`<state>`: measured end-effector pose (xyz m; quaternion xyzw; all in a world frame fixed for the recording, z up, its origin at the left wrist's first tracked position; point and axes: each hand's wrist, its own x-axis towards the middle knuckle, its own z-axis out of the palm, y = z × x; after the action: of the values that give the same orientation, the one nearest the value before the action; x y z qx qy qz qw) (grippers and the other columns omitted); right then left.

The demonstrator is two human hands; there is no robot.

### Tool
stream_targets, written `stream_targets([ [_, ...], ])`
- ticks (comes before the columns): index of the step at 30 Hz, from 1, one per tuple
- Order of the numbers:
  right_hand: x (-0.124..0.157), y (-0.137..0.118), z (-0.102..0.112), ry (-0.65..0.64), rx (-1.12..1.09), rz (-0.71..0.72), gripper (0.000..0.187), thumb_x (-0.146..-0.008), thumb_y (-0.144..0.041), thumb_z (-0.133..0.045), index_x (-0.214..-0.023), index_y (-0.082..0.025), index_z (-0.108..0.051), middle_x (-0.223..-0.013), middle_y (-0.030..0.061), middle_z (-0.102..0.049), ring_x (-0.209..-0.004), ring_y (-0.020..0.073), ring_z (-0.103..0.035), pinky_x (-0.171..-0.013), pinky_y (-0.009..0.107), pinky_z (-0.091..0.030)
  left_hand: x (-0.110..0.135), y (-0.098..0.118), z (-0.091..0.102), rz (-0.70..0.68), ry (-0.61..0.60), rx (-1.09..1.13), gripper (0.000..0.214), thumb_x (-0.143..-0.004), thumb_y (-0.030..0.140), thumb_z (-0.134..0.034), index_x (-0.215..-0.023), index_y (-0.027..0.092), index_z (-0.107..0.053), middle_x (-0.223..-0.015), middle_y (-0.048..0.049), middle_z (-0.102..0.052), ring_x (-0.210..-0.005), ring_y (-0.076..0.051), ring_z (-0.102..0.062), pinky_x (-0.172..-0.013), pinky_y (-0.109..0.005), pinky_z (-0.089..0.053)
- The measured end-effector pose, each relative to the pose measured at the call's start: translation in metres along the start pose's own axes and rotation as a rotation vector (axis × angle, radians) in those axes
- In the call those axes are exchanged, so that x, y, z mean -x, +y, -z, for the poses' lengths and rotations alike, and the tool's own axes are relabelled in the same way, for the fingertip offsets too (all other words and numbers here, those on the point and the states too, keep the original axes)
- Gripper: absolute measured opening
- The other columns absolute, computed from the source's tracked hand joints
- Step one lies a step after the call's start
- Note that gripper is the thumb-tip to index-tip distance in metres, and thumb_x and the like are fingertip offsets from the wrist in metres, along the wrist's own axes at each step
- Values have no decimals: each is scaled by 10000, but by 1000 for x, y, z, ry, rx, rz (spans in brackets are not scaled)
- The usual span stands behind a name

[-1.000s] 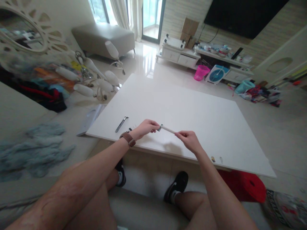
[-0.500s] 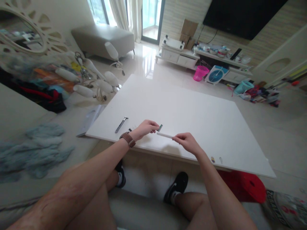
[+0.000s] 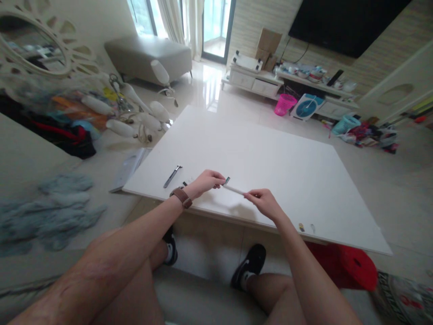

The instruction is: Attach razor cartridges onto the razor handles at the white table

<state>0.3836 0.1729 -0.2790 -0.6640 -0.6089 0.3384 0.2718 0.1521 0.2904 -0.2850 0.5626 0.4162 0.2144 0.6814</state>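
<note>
Above the near side of a white table (image 3: 270,153), the left hand (image 3: 211,179) pinches a small dark green piece (image 3: 227,180), one end of it poking out past the grip. The right hand (image 3: 263,201) grasps one end of a thin white stick (image 3: 234,189) — its other end reaches left to the green piece, though whether the two touch is too small to tell. A brown-strapped watch (image 3: 181,197) circles the left wrist. Beyond it, a slim grey tool with a crosswise head (image 3: 172,176) lies on the table, a small black piece (image 3: 184,183) just beside the forearm. Near the table's edge, right of the right forearm — a small yellow-and-dark item (image 3: 301,227) and a pale one (image 3: 312,228), side by side
</note>
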Motion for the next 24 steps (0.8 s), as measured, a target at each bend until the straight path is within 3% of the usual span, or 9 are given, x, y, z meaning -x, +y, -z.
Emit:
stream_targets([
  [2,0,1,-1,-140,7,29,453,-817,-559,-623,-713,-140,-760,-543,-5,-543,-531,110,-415,-504,239,-283,0,-1,0,-17,5,-3,178,-674,296,-732,-746,133,-727,-681,-34,-657,-630,-116,-534,-654,-276,-402],
  [3,0,1,0,-123,-7,28,451,-819,-559,-622,-730,-140,-764,-549,-4,-547,-534,111,-418,-505,240,-286,-1,-1,0,-16,5,-1,181,-674,299,-733,-750,135,-728,-682,-33,-657,-631,-117,-537,-654,-276,-403],
  [7,-1,2,2,180,-48,-47,459,-843,-555,-589,-814,-134,-771,-573,8,-557,-553,125,-441,-512,247,-298,-1,-1,0,11,-9,8,192,-660,298,-743,-755,132,-727,-677,-36,-656,-631,-123,-549,-659,-283,-413],
  [12,1,1,2,-148,8,-7,444,-817,-549,-621,-706,-140,-754,-536,-9,-511,-535,109,-397,-505,244,-275,-1,-2,0,-8,14,-5,183,-673,298,-729,-749,132,-725,-693,-37,-662,-636,-119,-544,-660,-278,-409],
  [16,1,-1,3,137,-31,-51,466,-849,-554,-574,-800,-132,-766,-559,-2,-525,-543,114,-402,-503,248,-277,0,-1,0,15,0,-6,188,-668,296,-731,-762,133,-723,-688,-36,-661,-640,-126,-556,-660,-283,-414],
  [17,1,-2,2,127,-25,-56,466,-847,-554,-576,-785,-131,-763,-554,-4,-516,-541,113,-399,-503,249,-277,0,0,0,16,-3,-6,188,-669,293,-730,-765,132,-723,-685,-36,-660,-637,-125,-555,-660,-283,-414],
  [21,1,-3,2,-217,16,13,445,-819,-546,-618,-678,-142,-742,-525,-18,-481,-535,105,-379,-509,245,-274,0,0,0,3,10,-11,171,-676,289,-726,-756,138,-723,-699,-39,-670,-637,-122,-554,-656,-278,-410],
  [22,1,-2,3,-204,7,16,440,-822,-544,-615,-698,-143,-749,-531,-17,-492,-539,107,-385,-512,246,-278,0,0,0,3,12,-11,168,-675,287,-727,-755,140,-724,-704,-40,-673,-638,-122,-555,-652,-277,-410],
  [24,1,-1,5,-20,-25,-18,445,-838,-546,-593,-780,-141,-766,-554,-8,-523,-549,114,-408,-517,249,-289,-2,-1,0,9,9,-14,165,-670,285,-731,-753,142,-726,-702,-41,-675,-633,-124,-555,-642,-278,-409],
])
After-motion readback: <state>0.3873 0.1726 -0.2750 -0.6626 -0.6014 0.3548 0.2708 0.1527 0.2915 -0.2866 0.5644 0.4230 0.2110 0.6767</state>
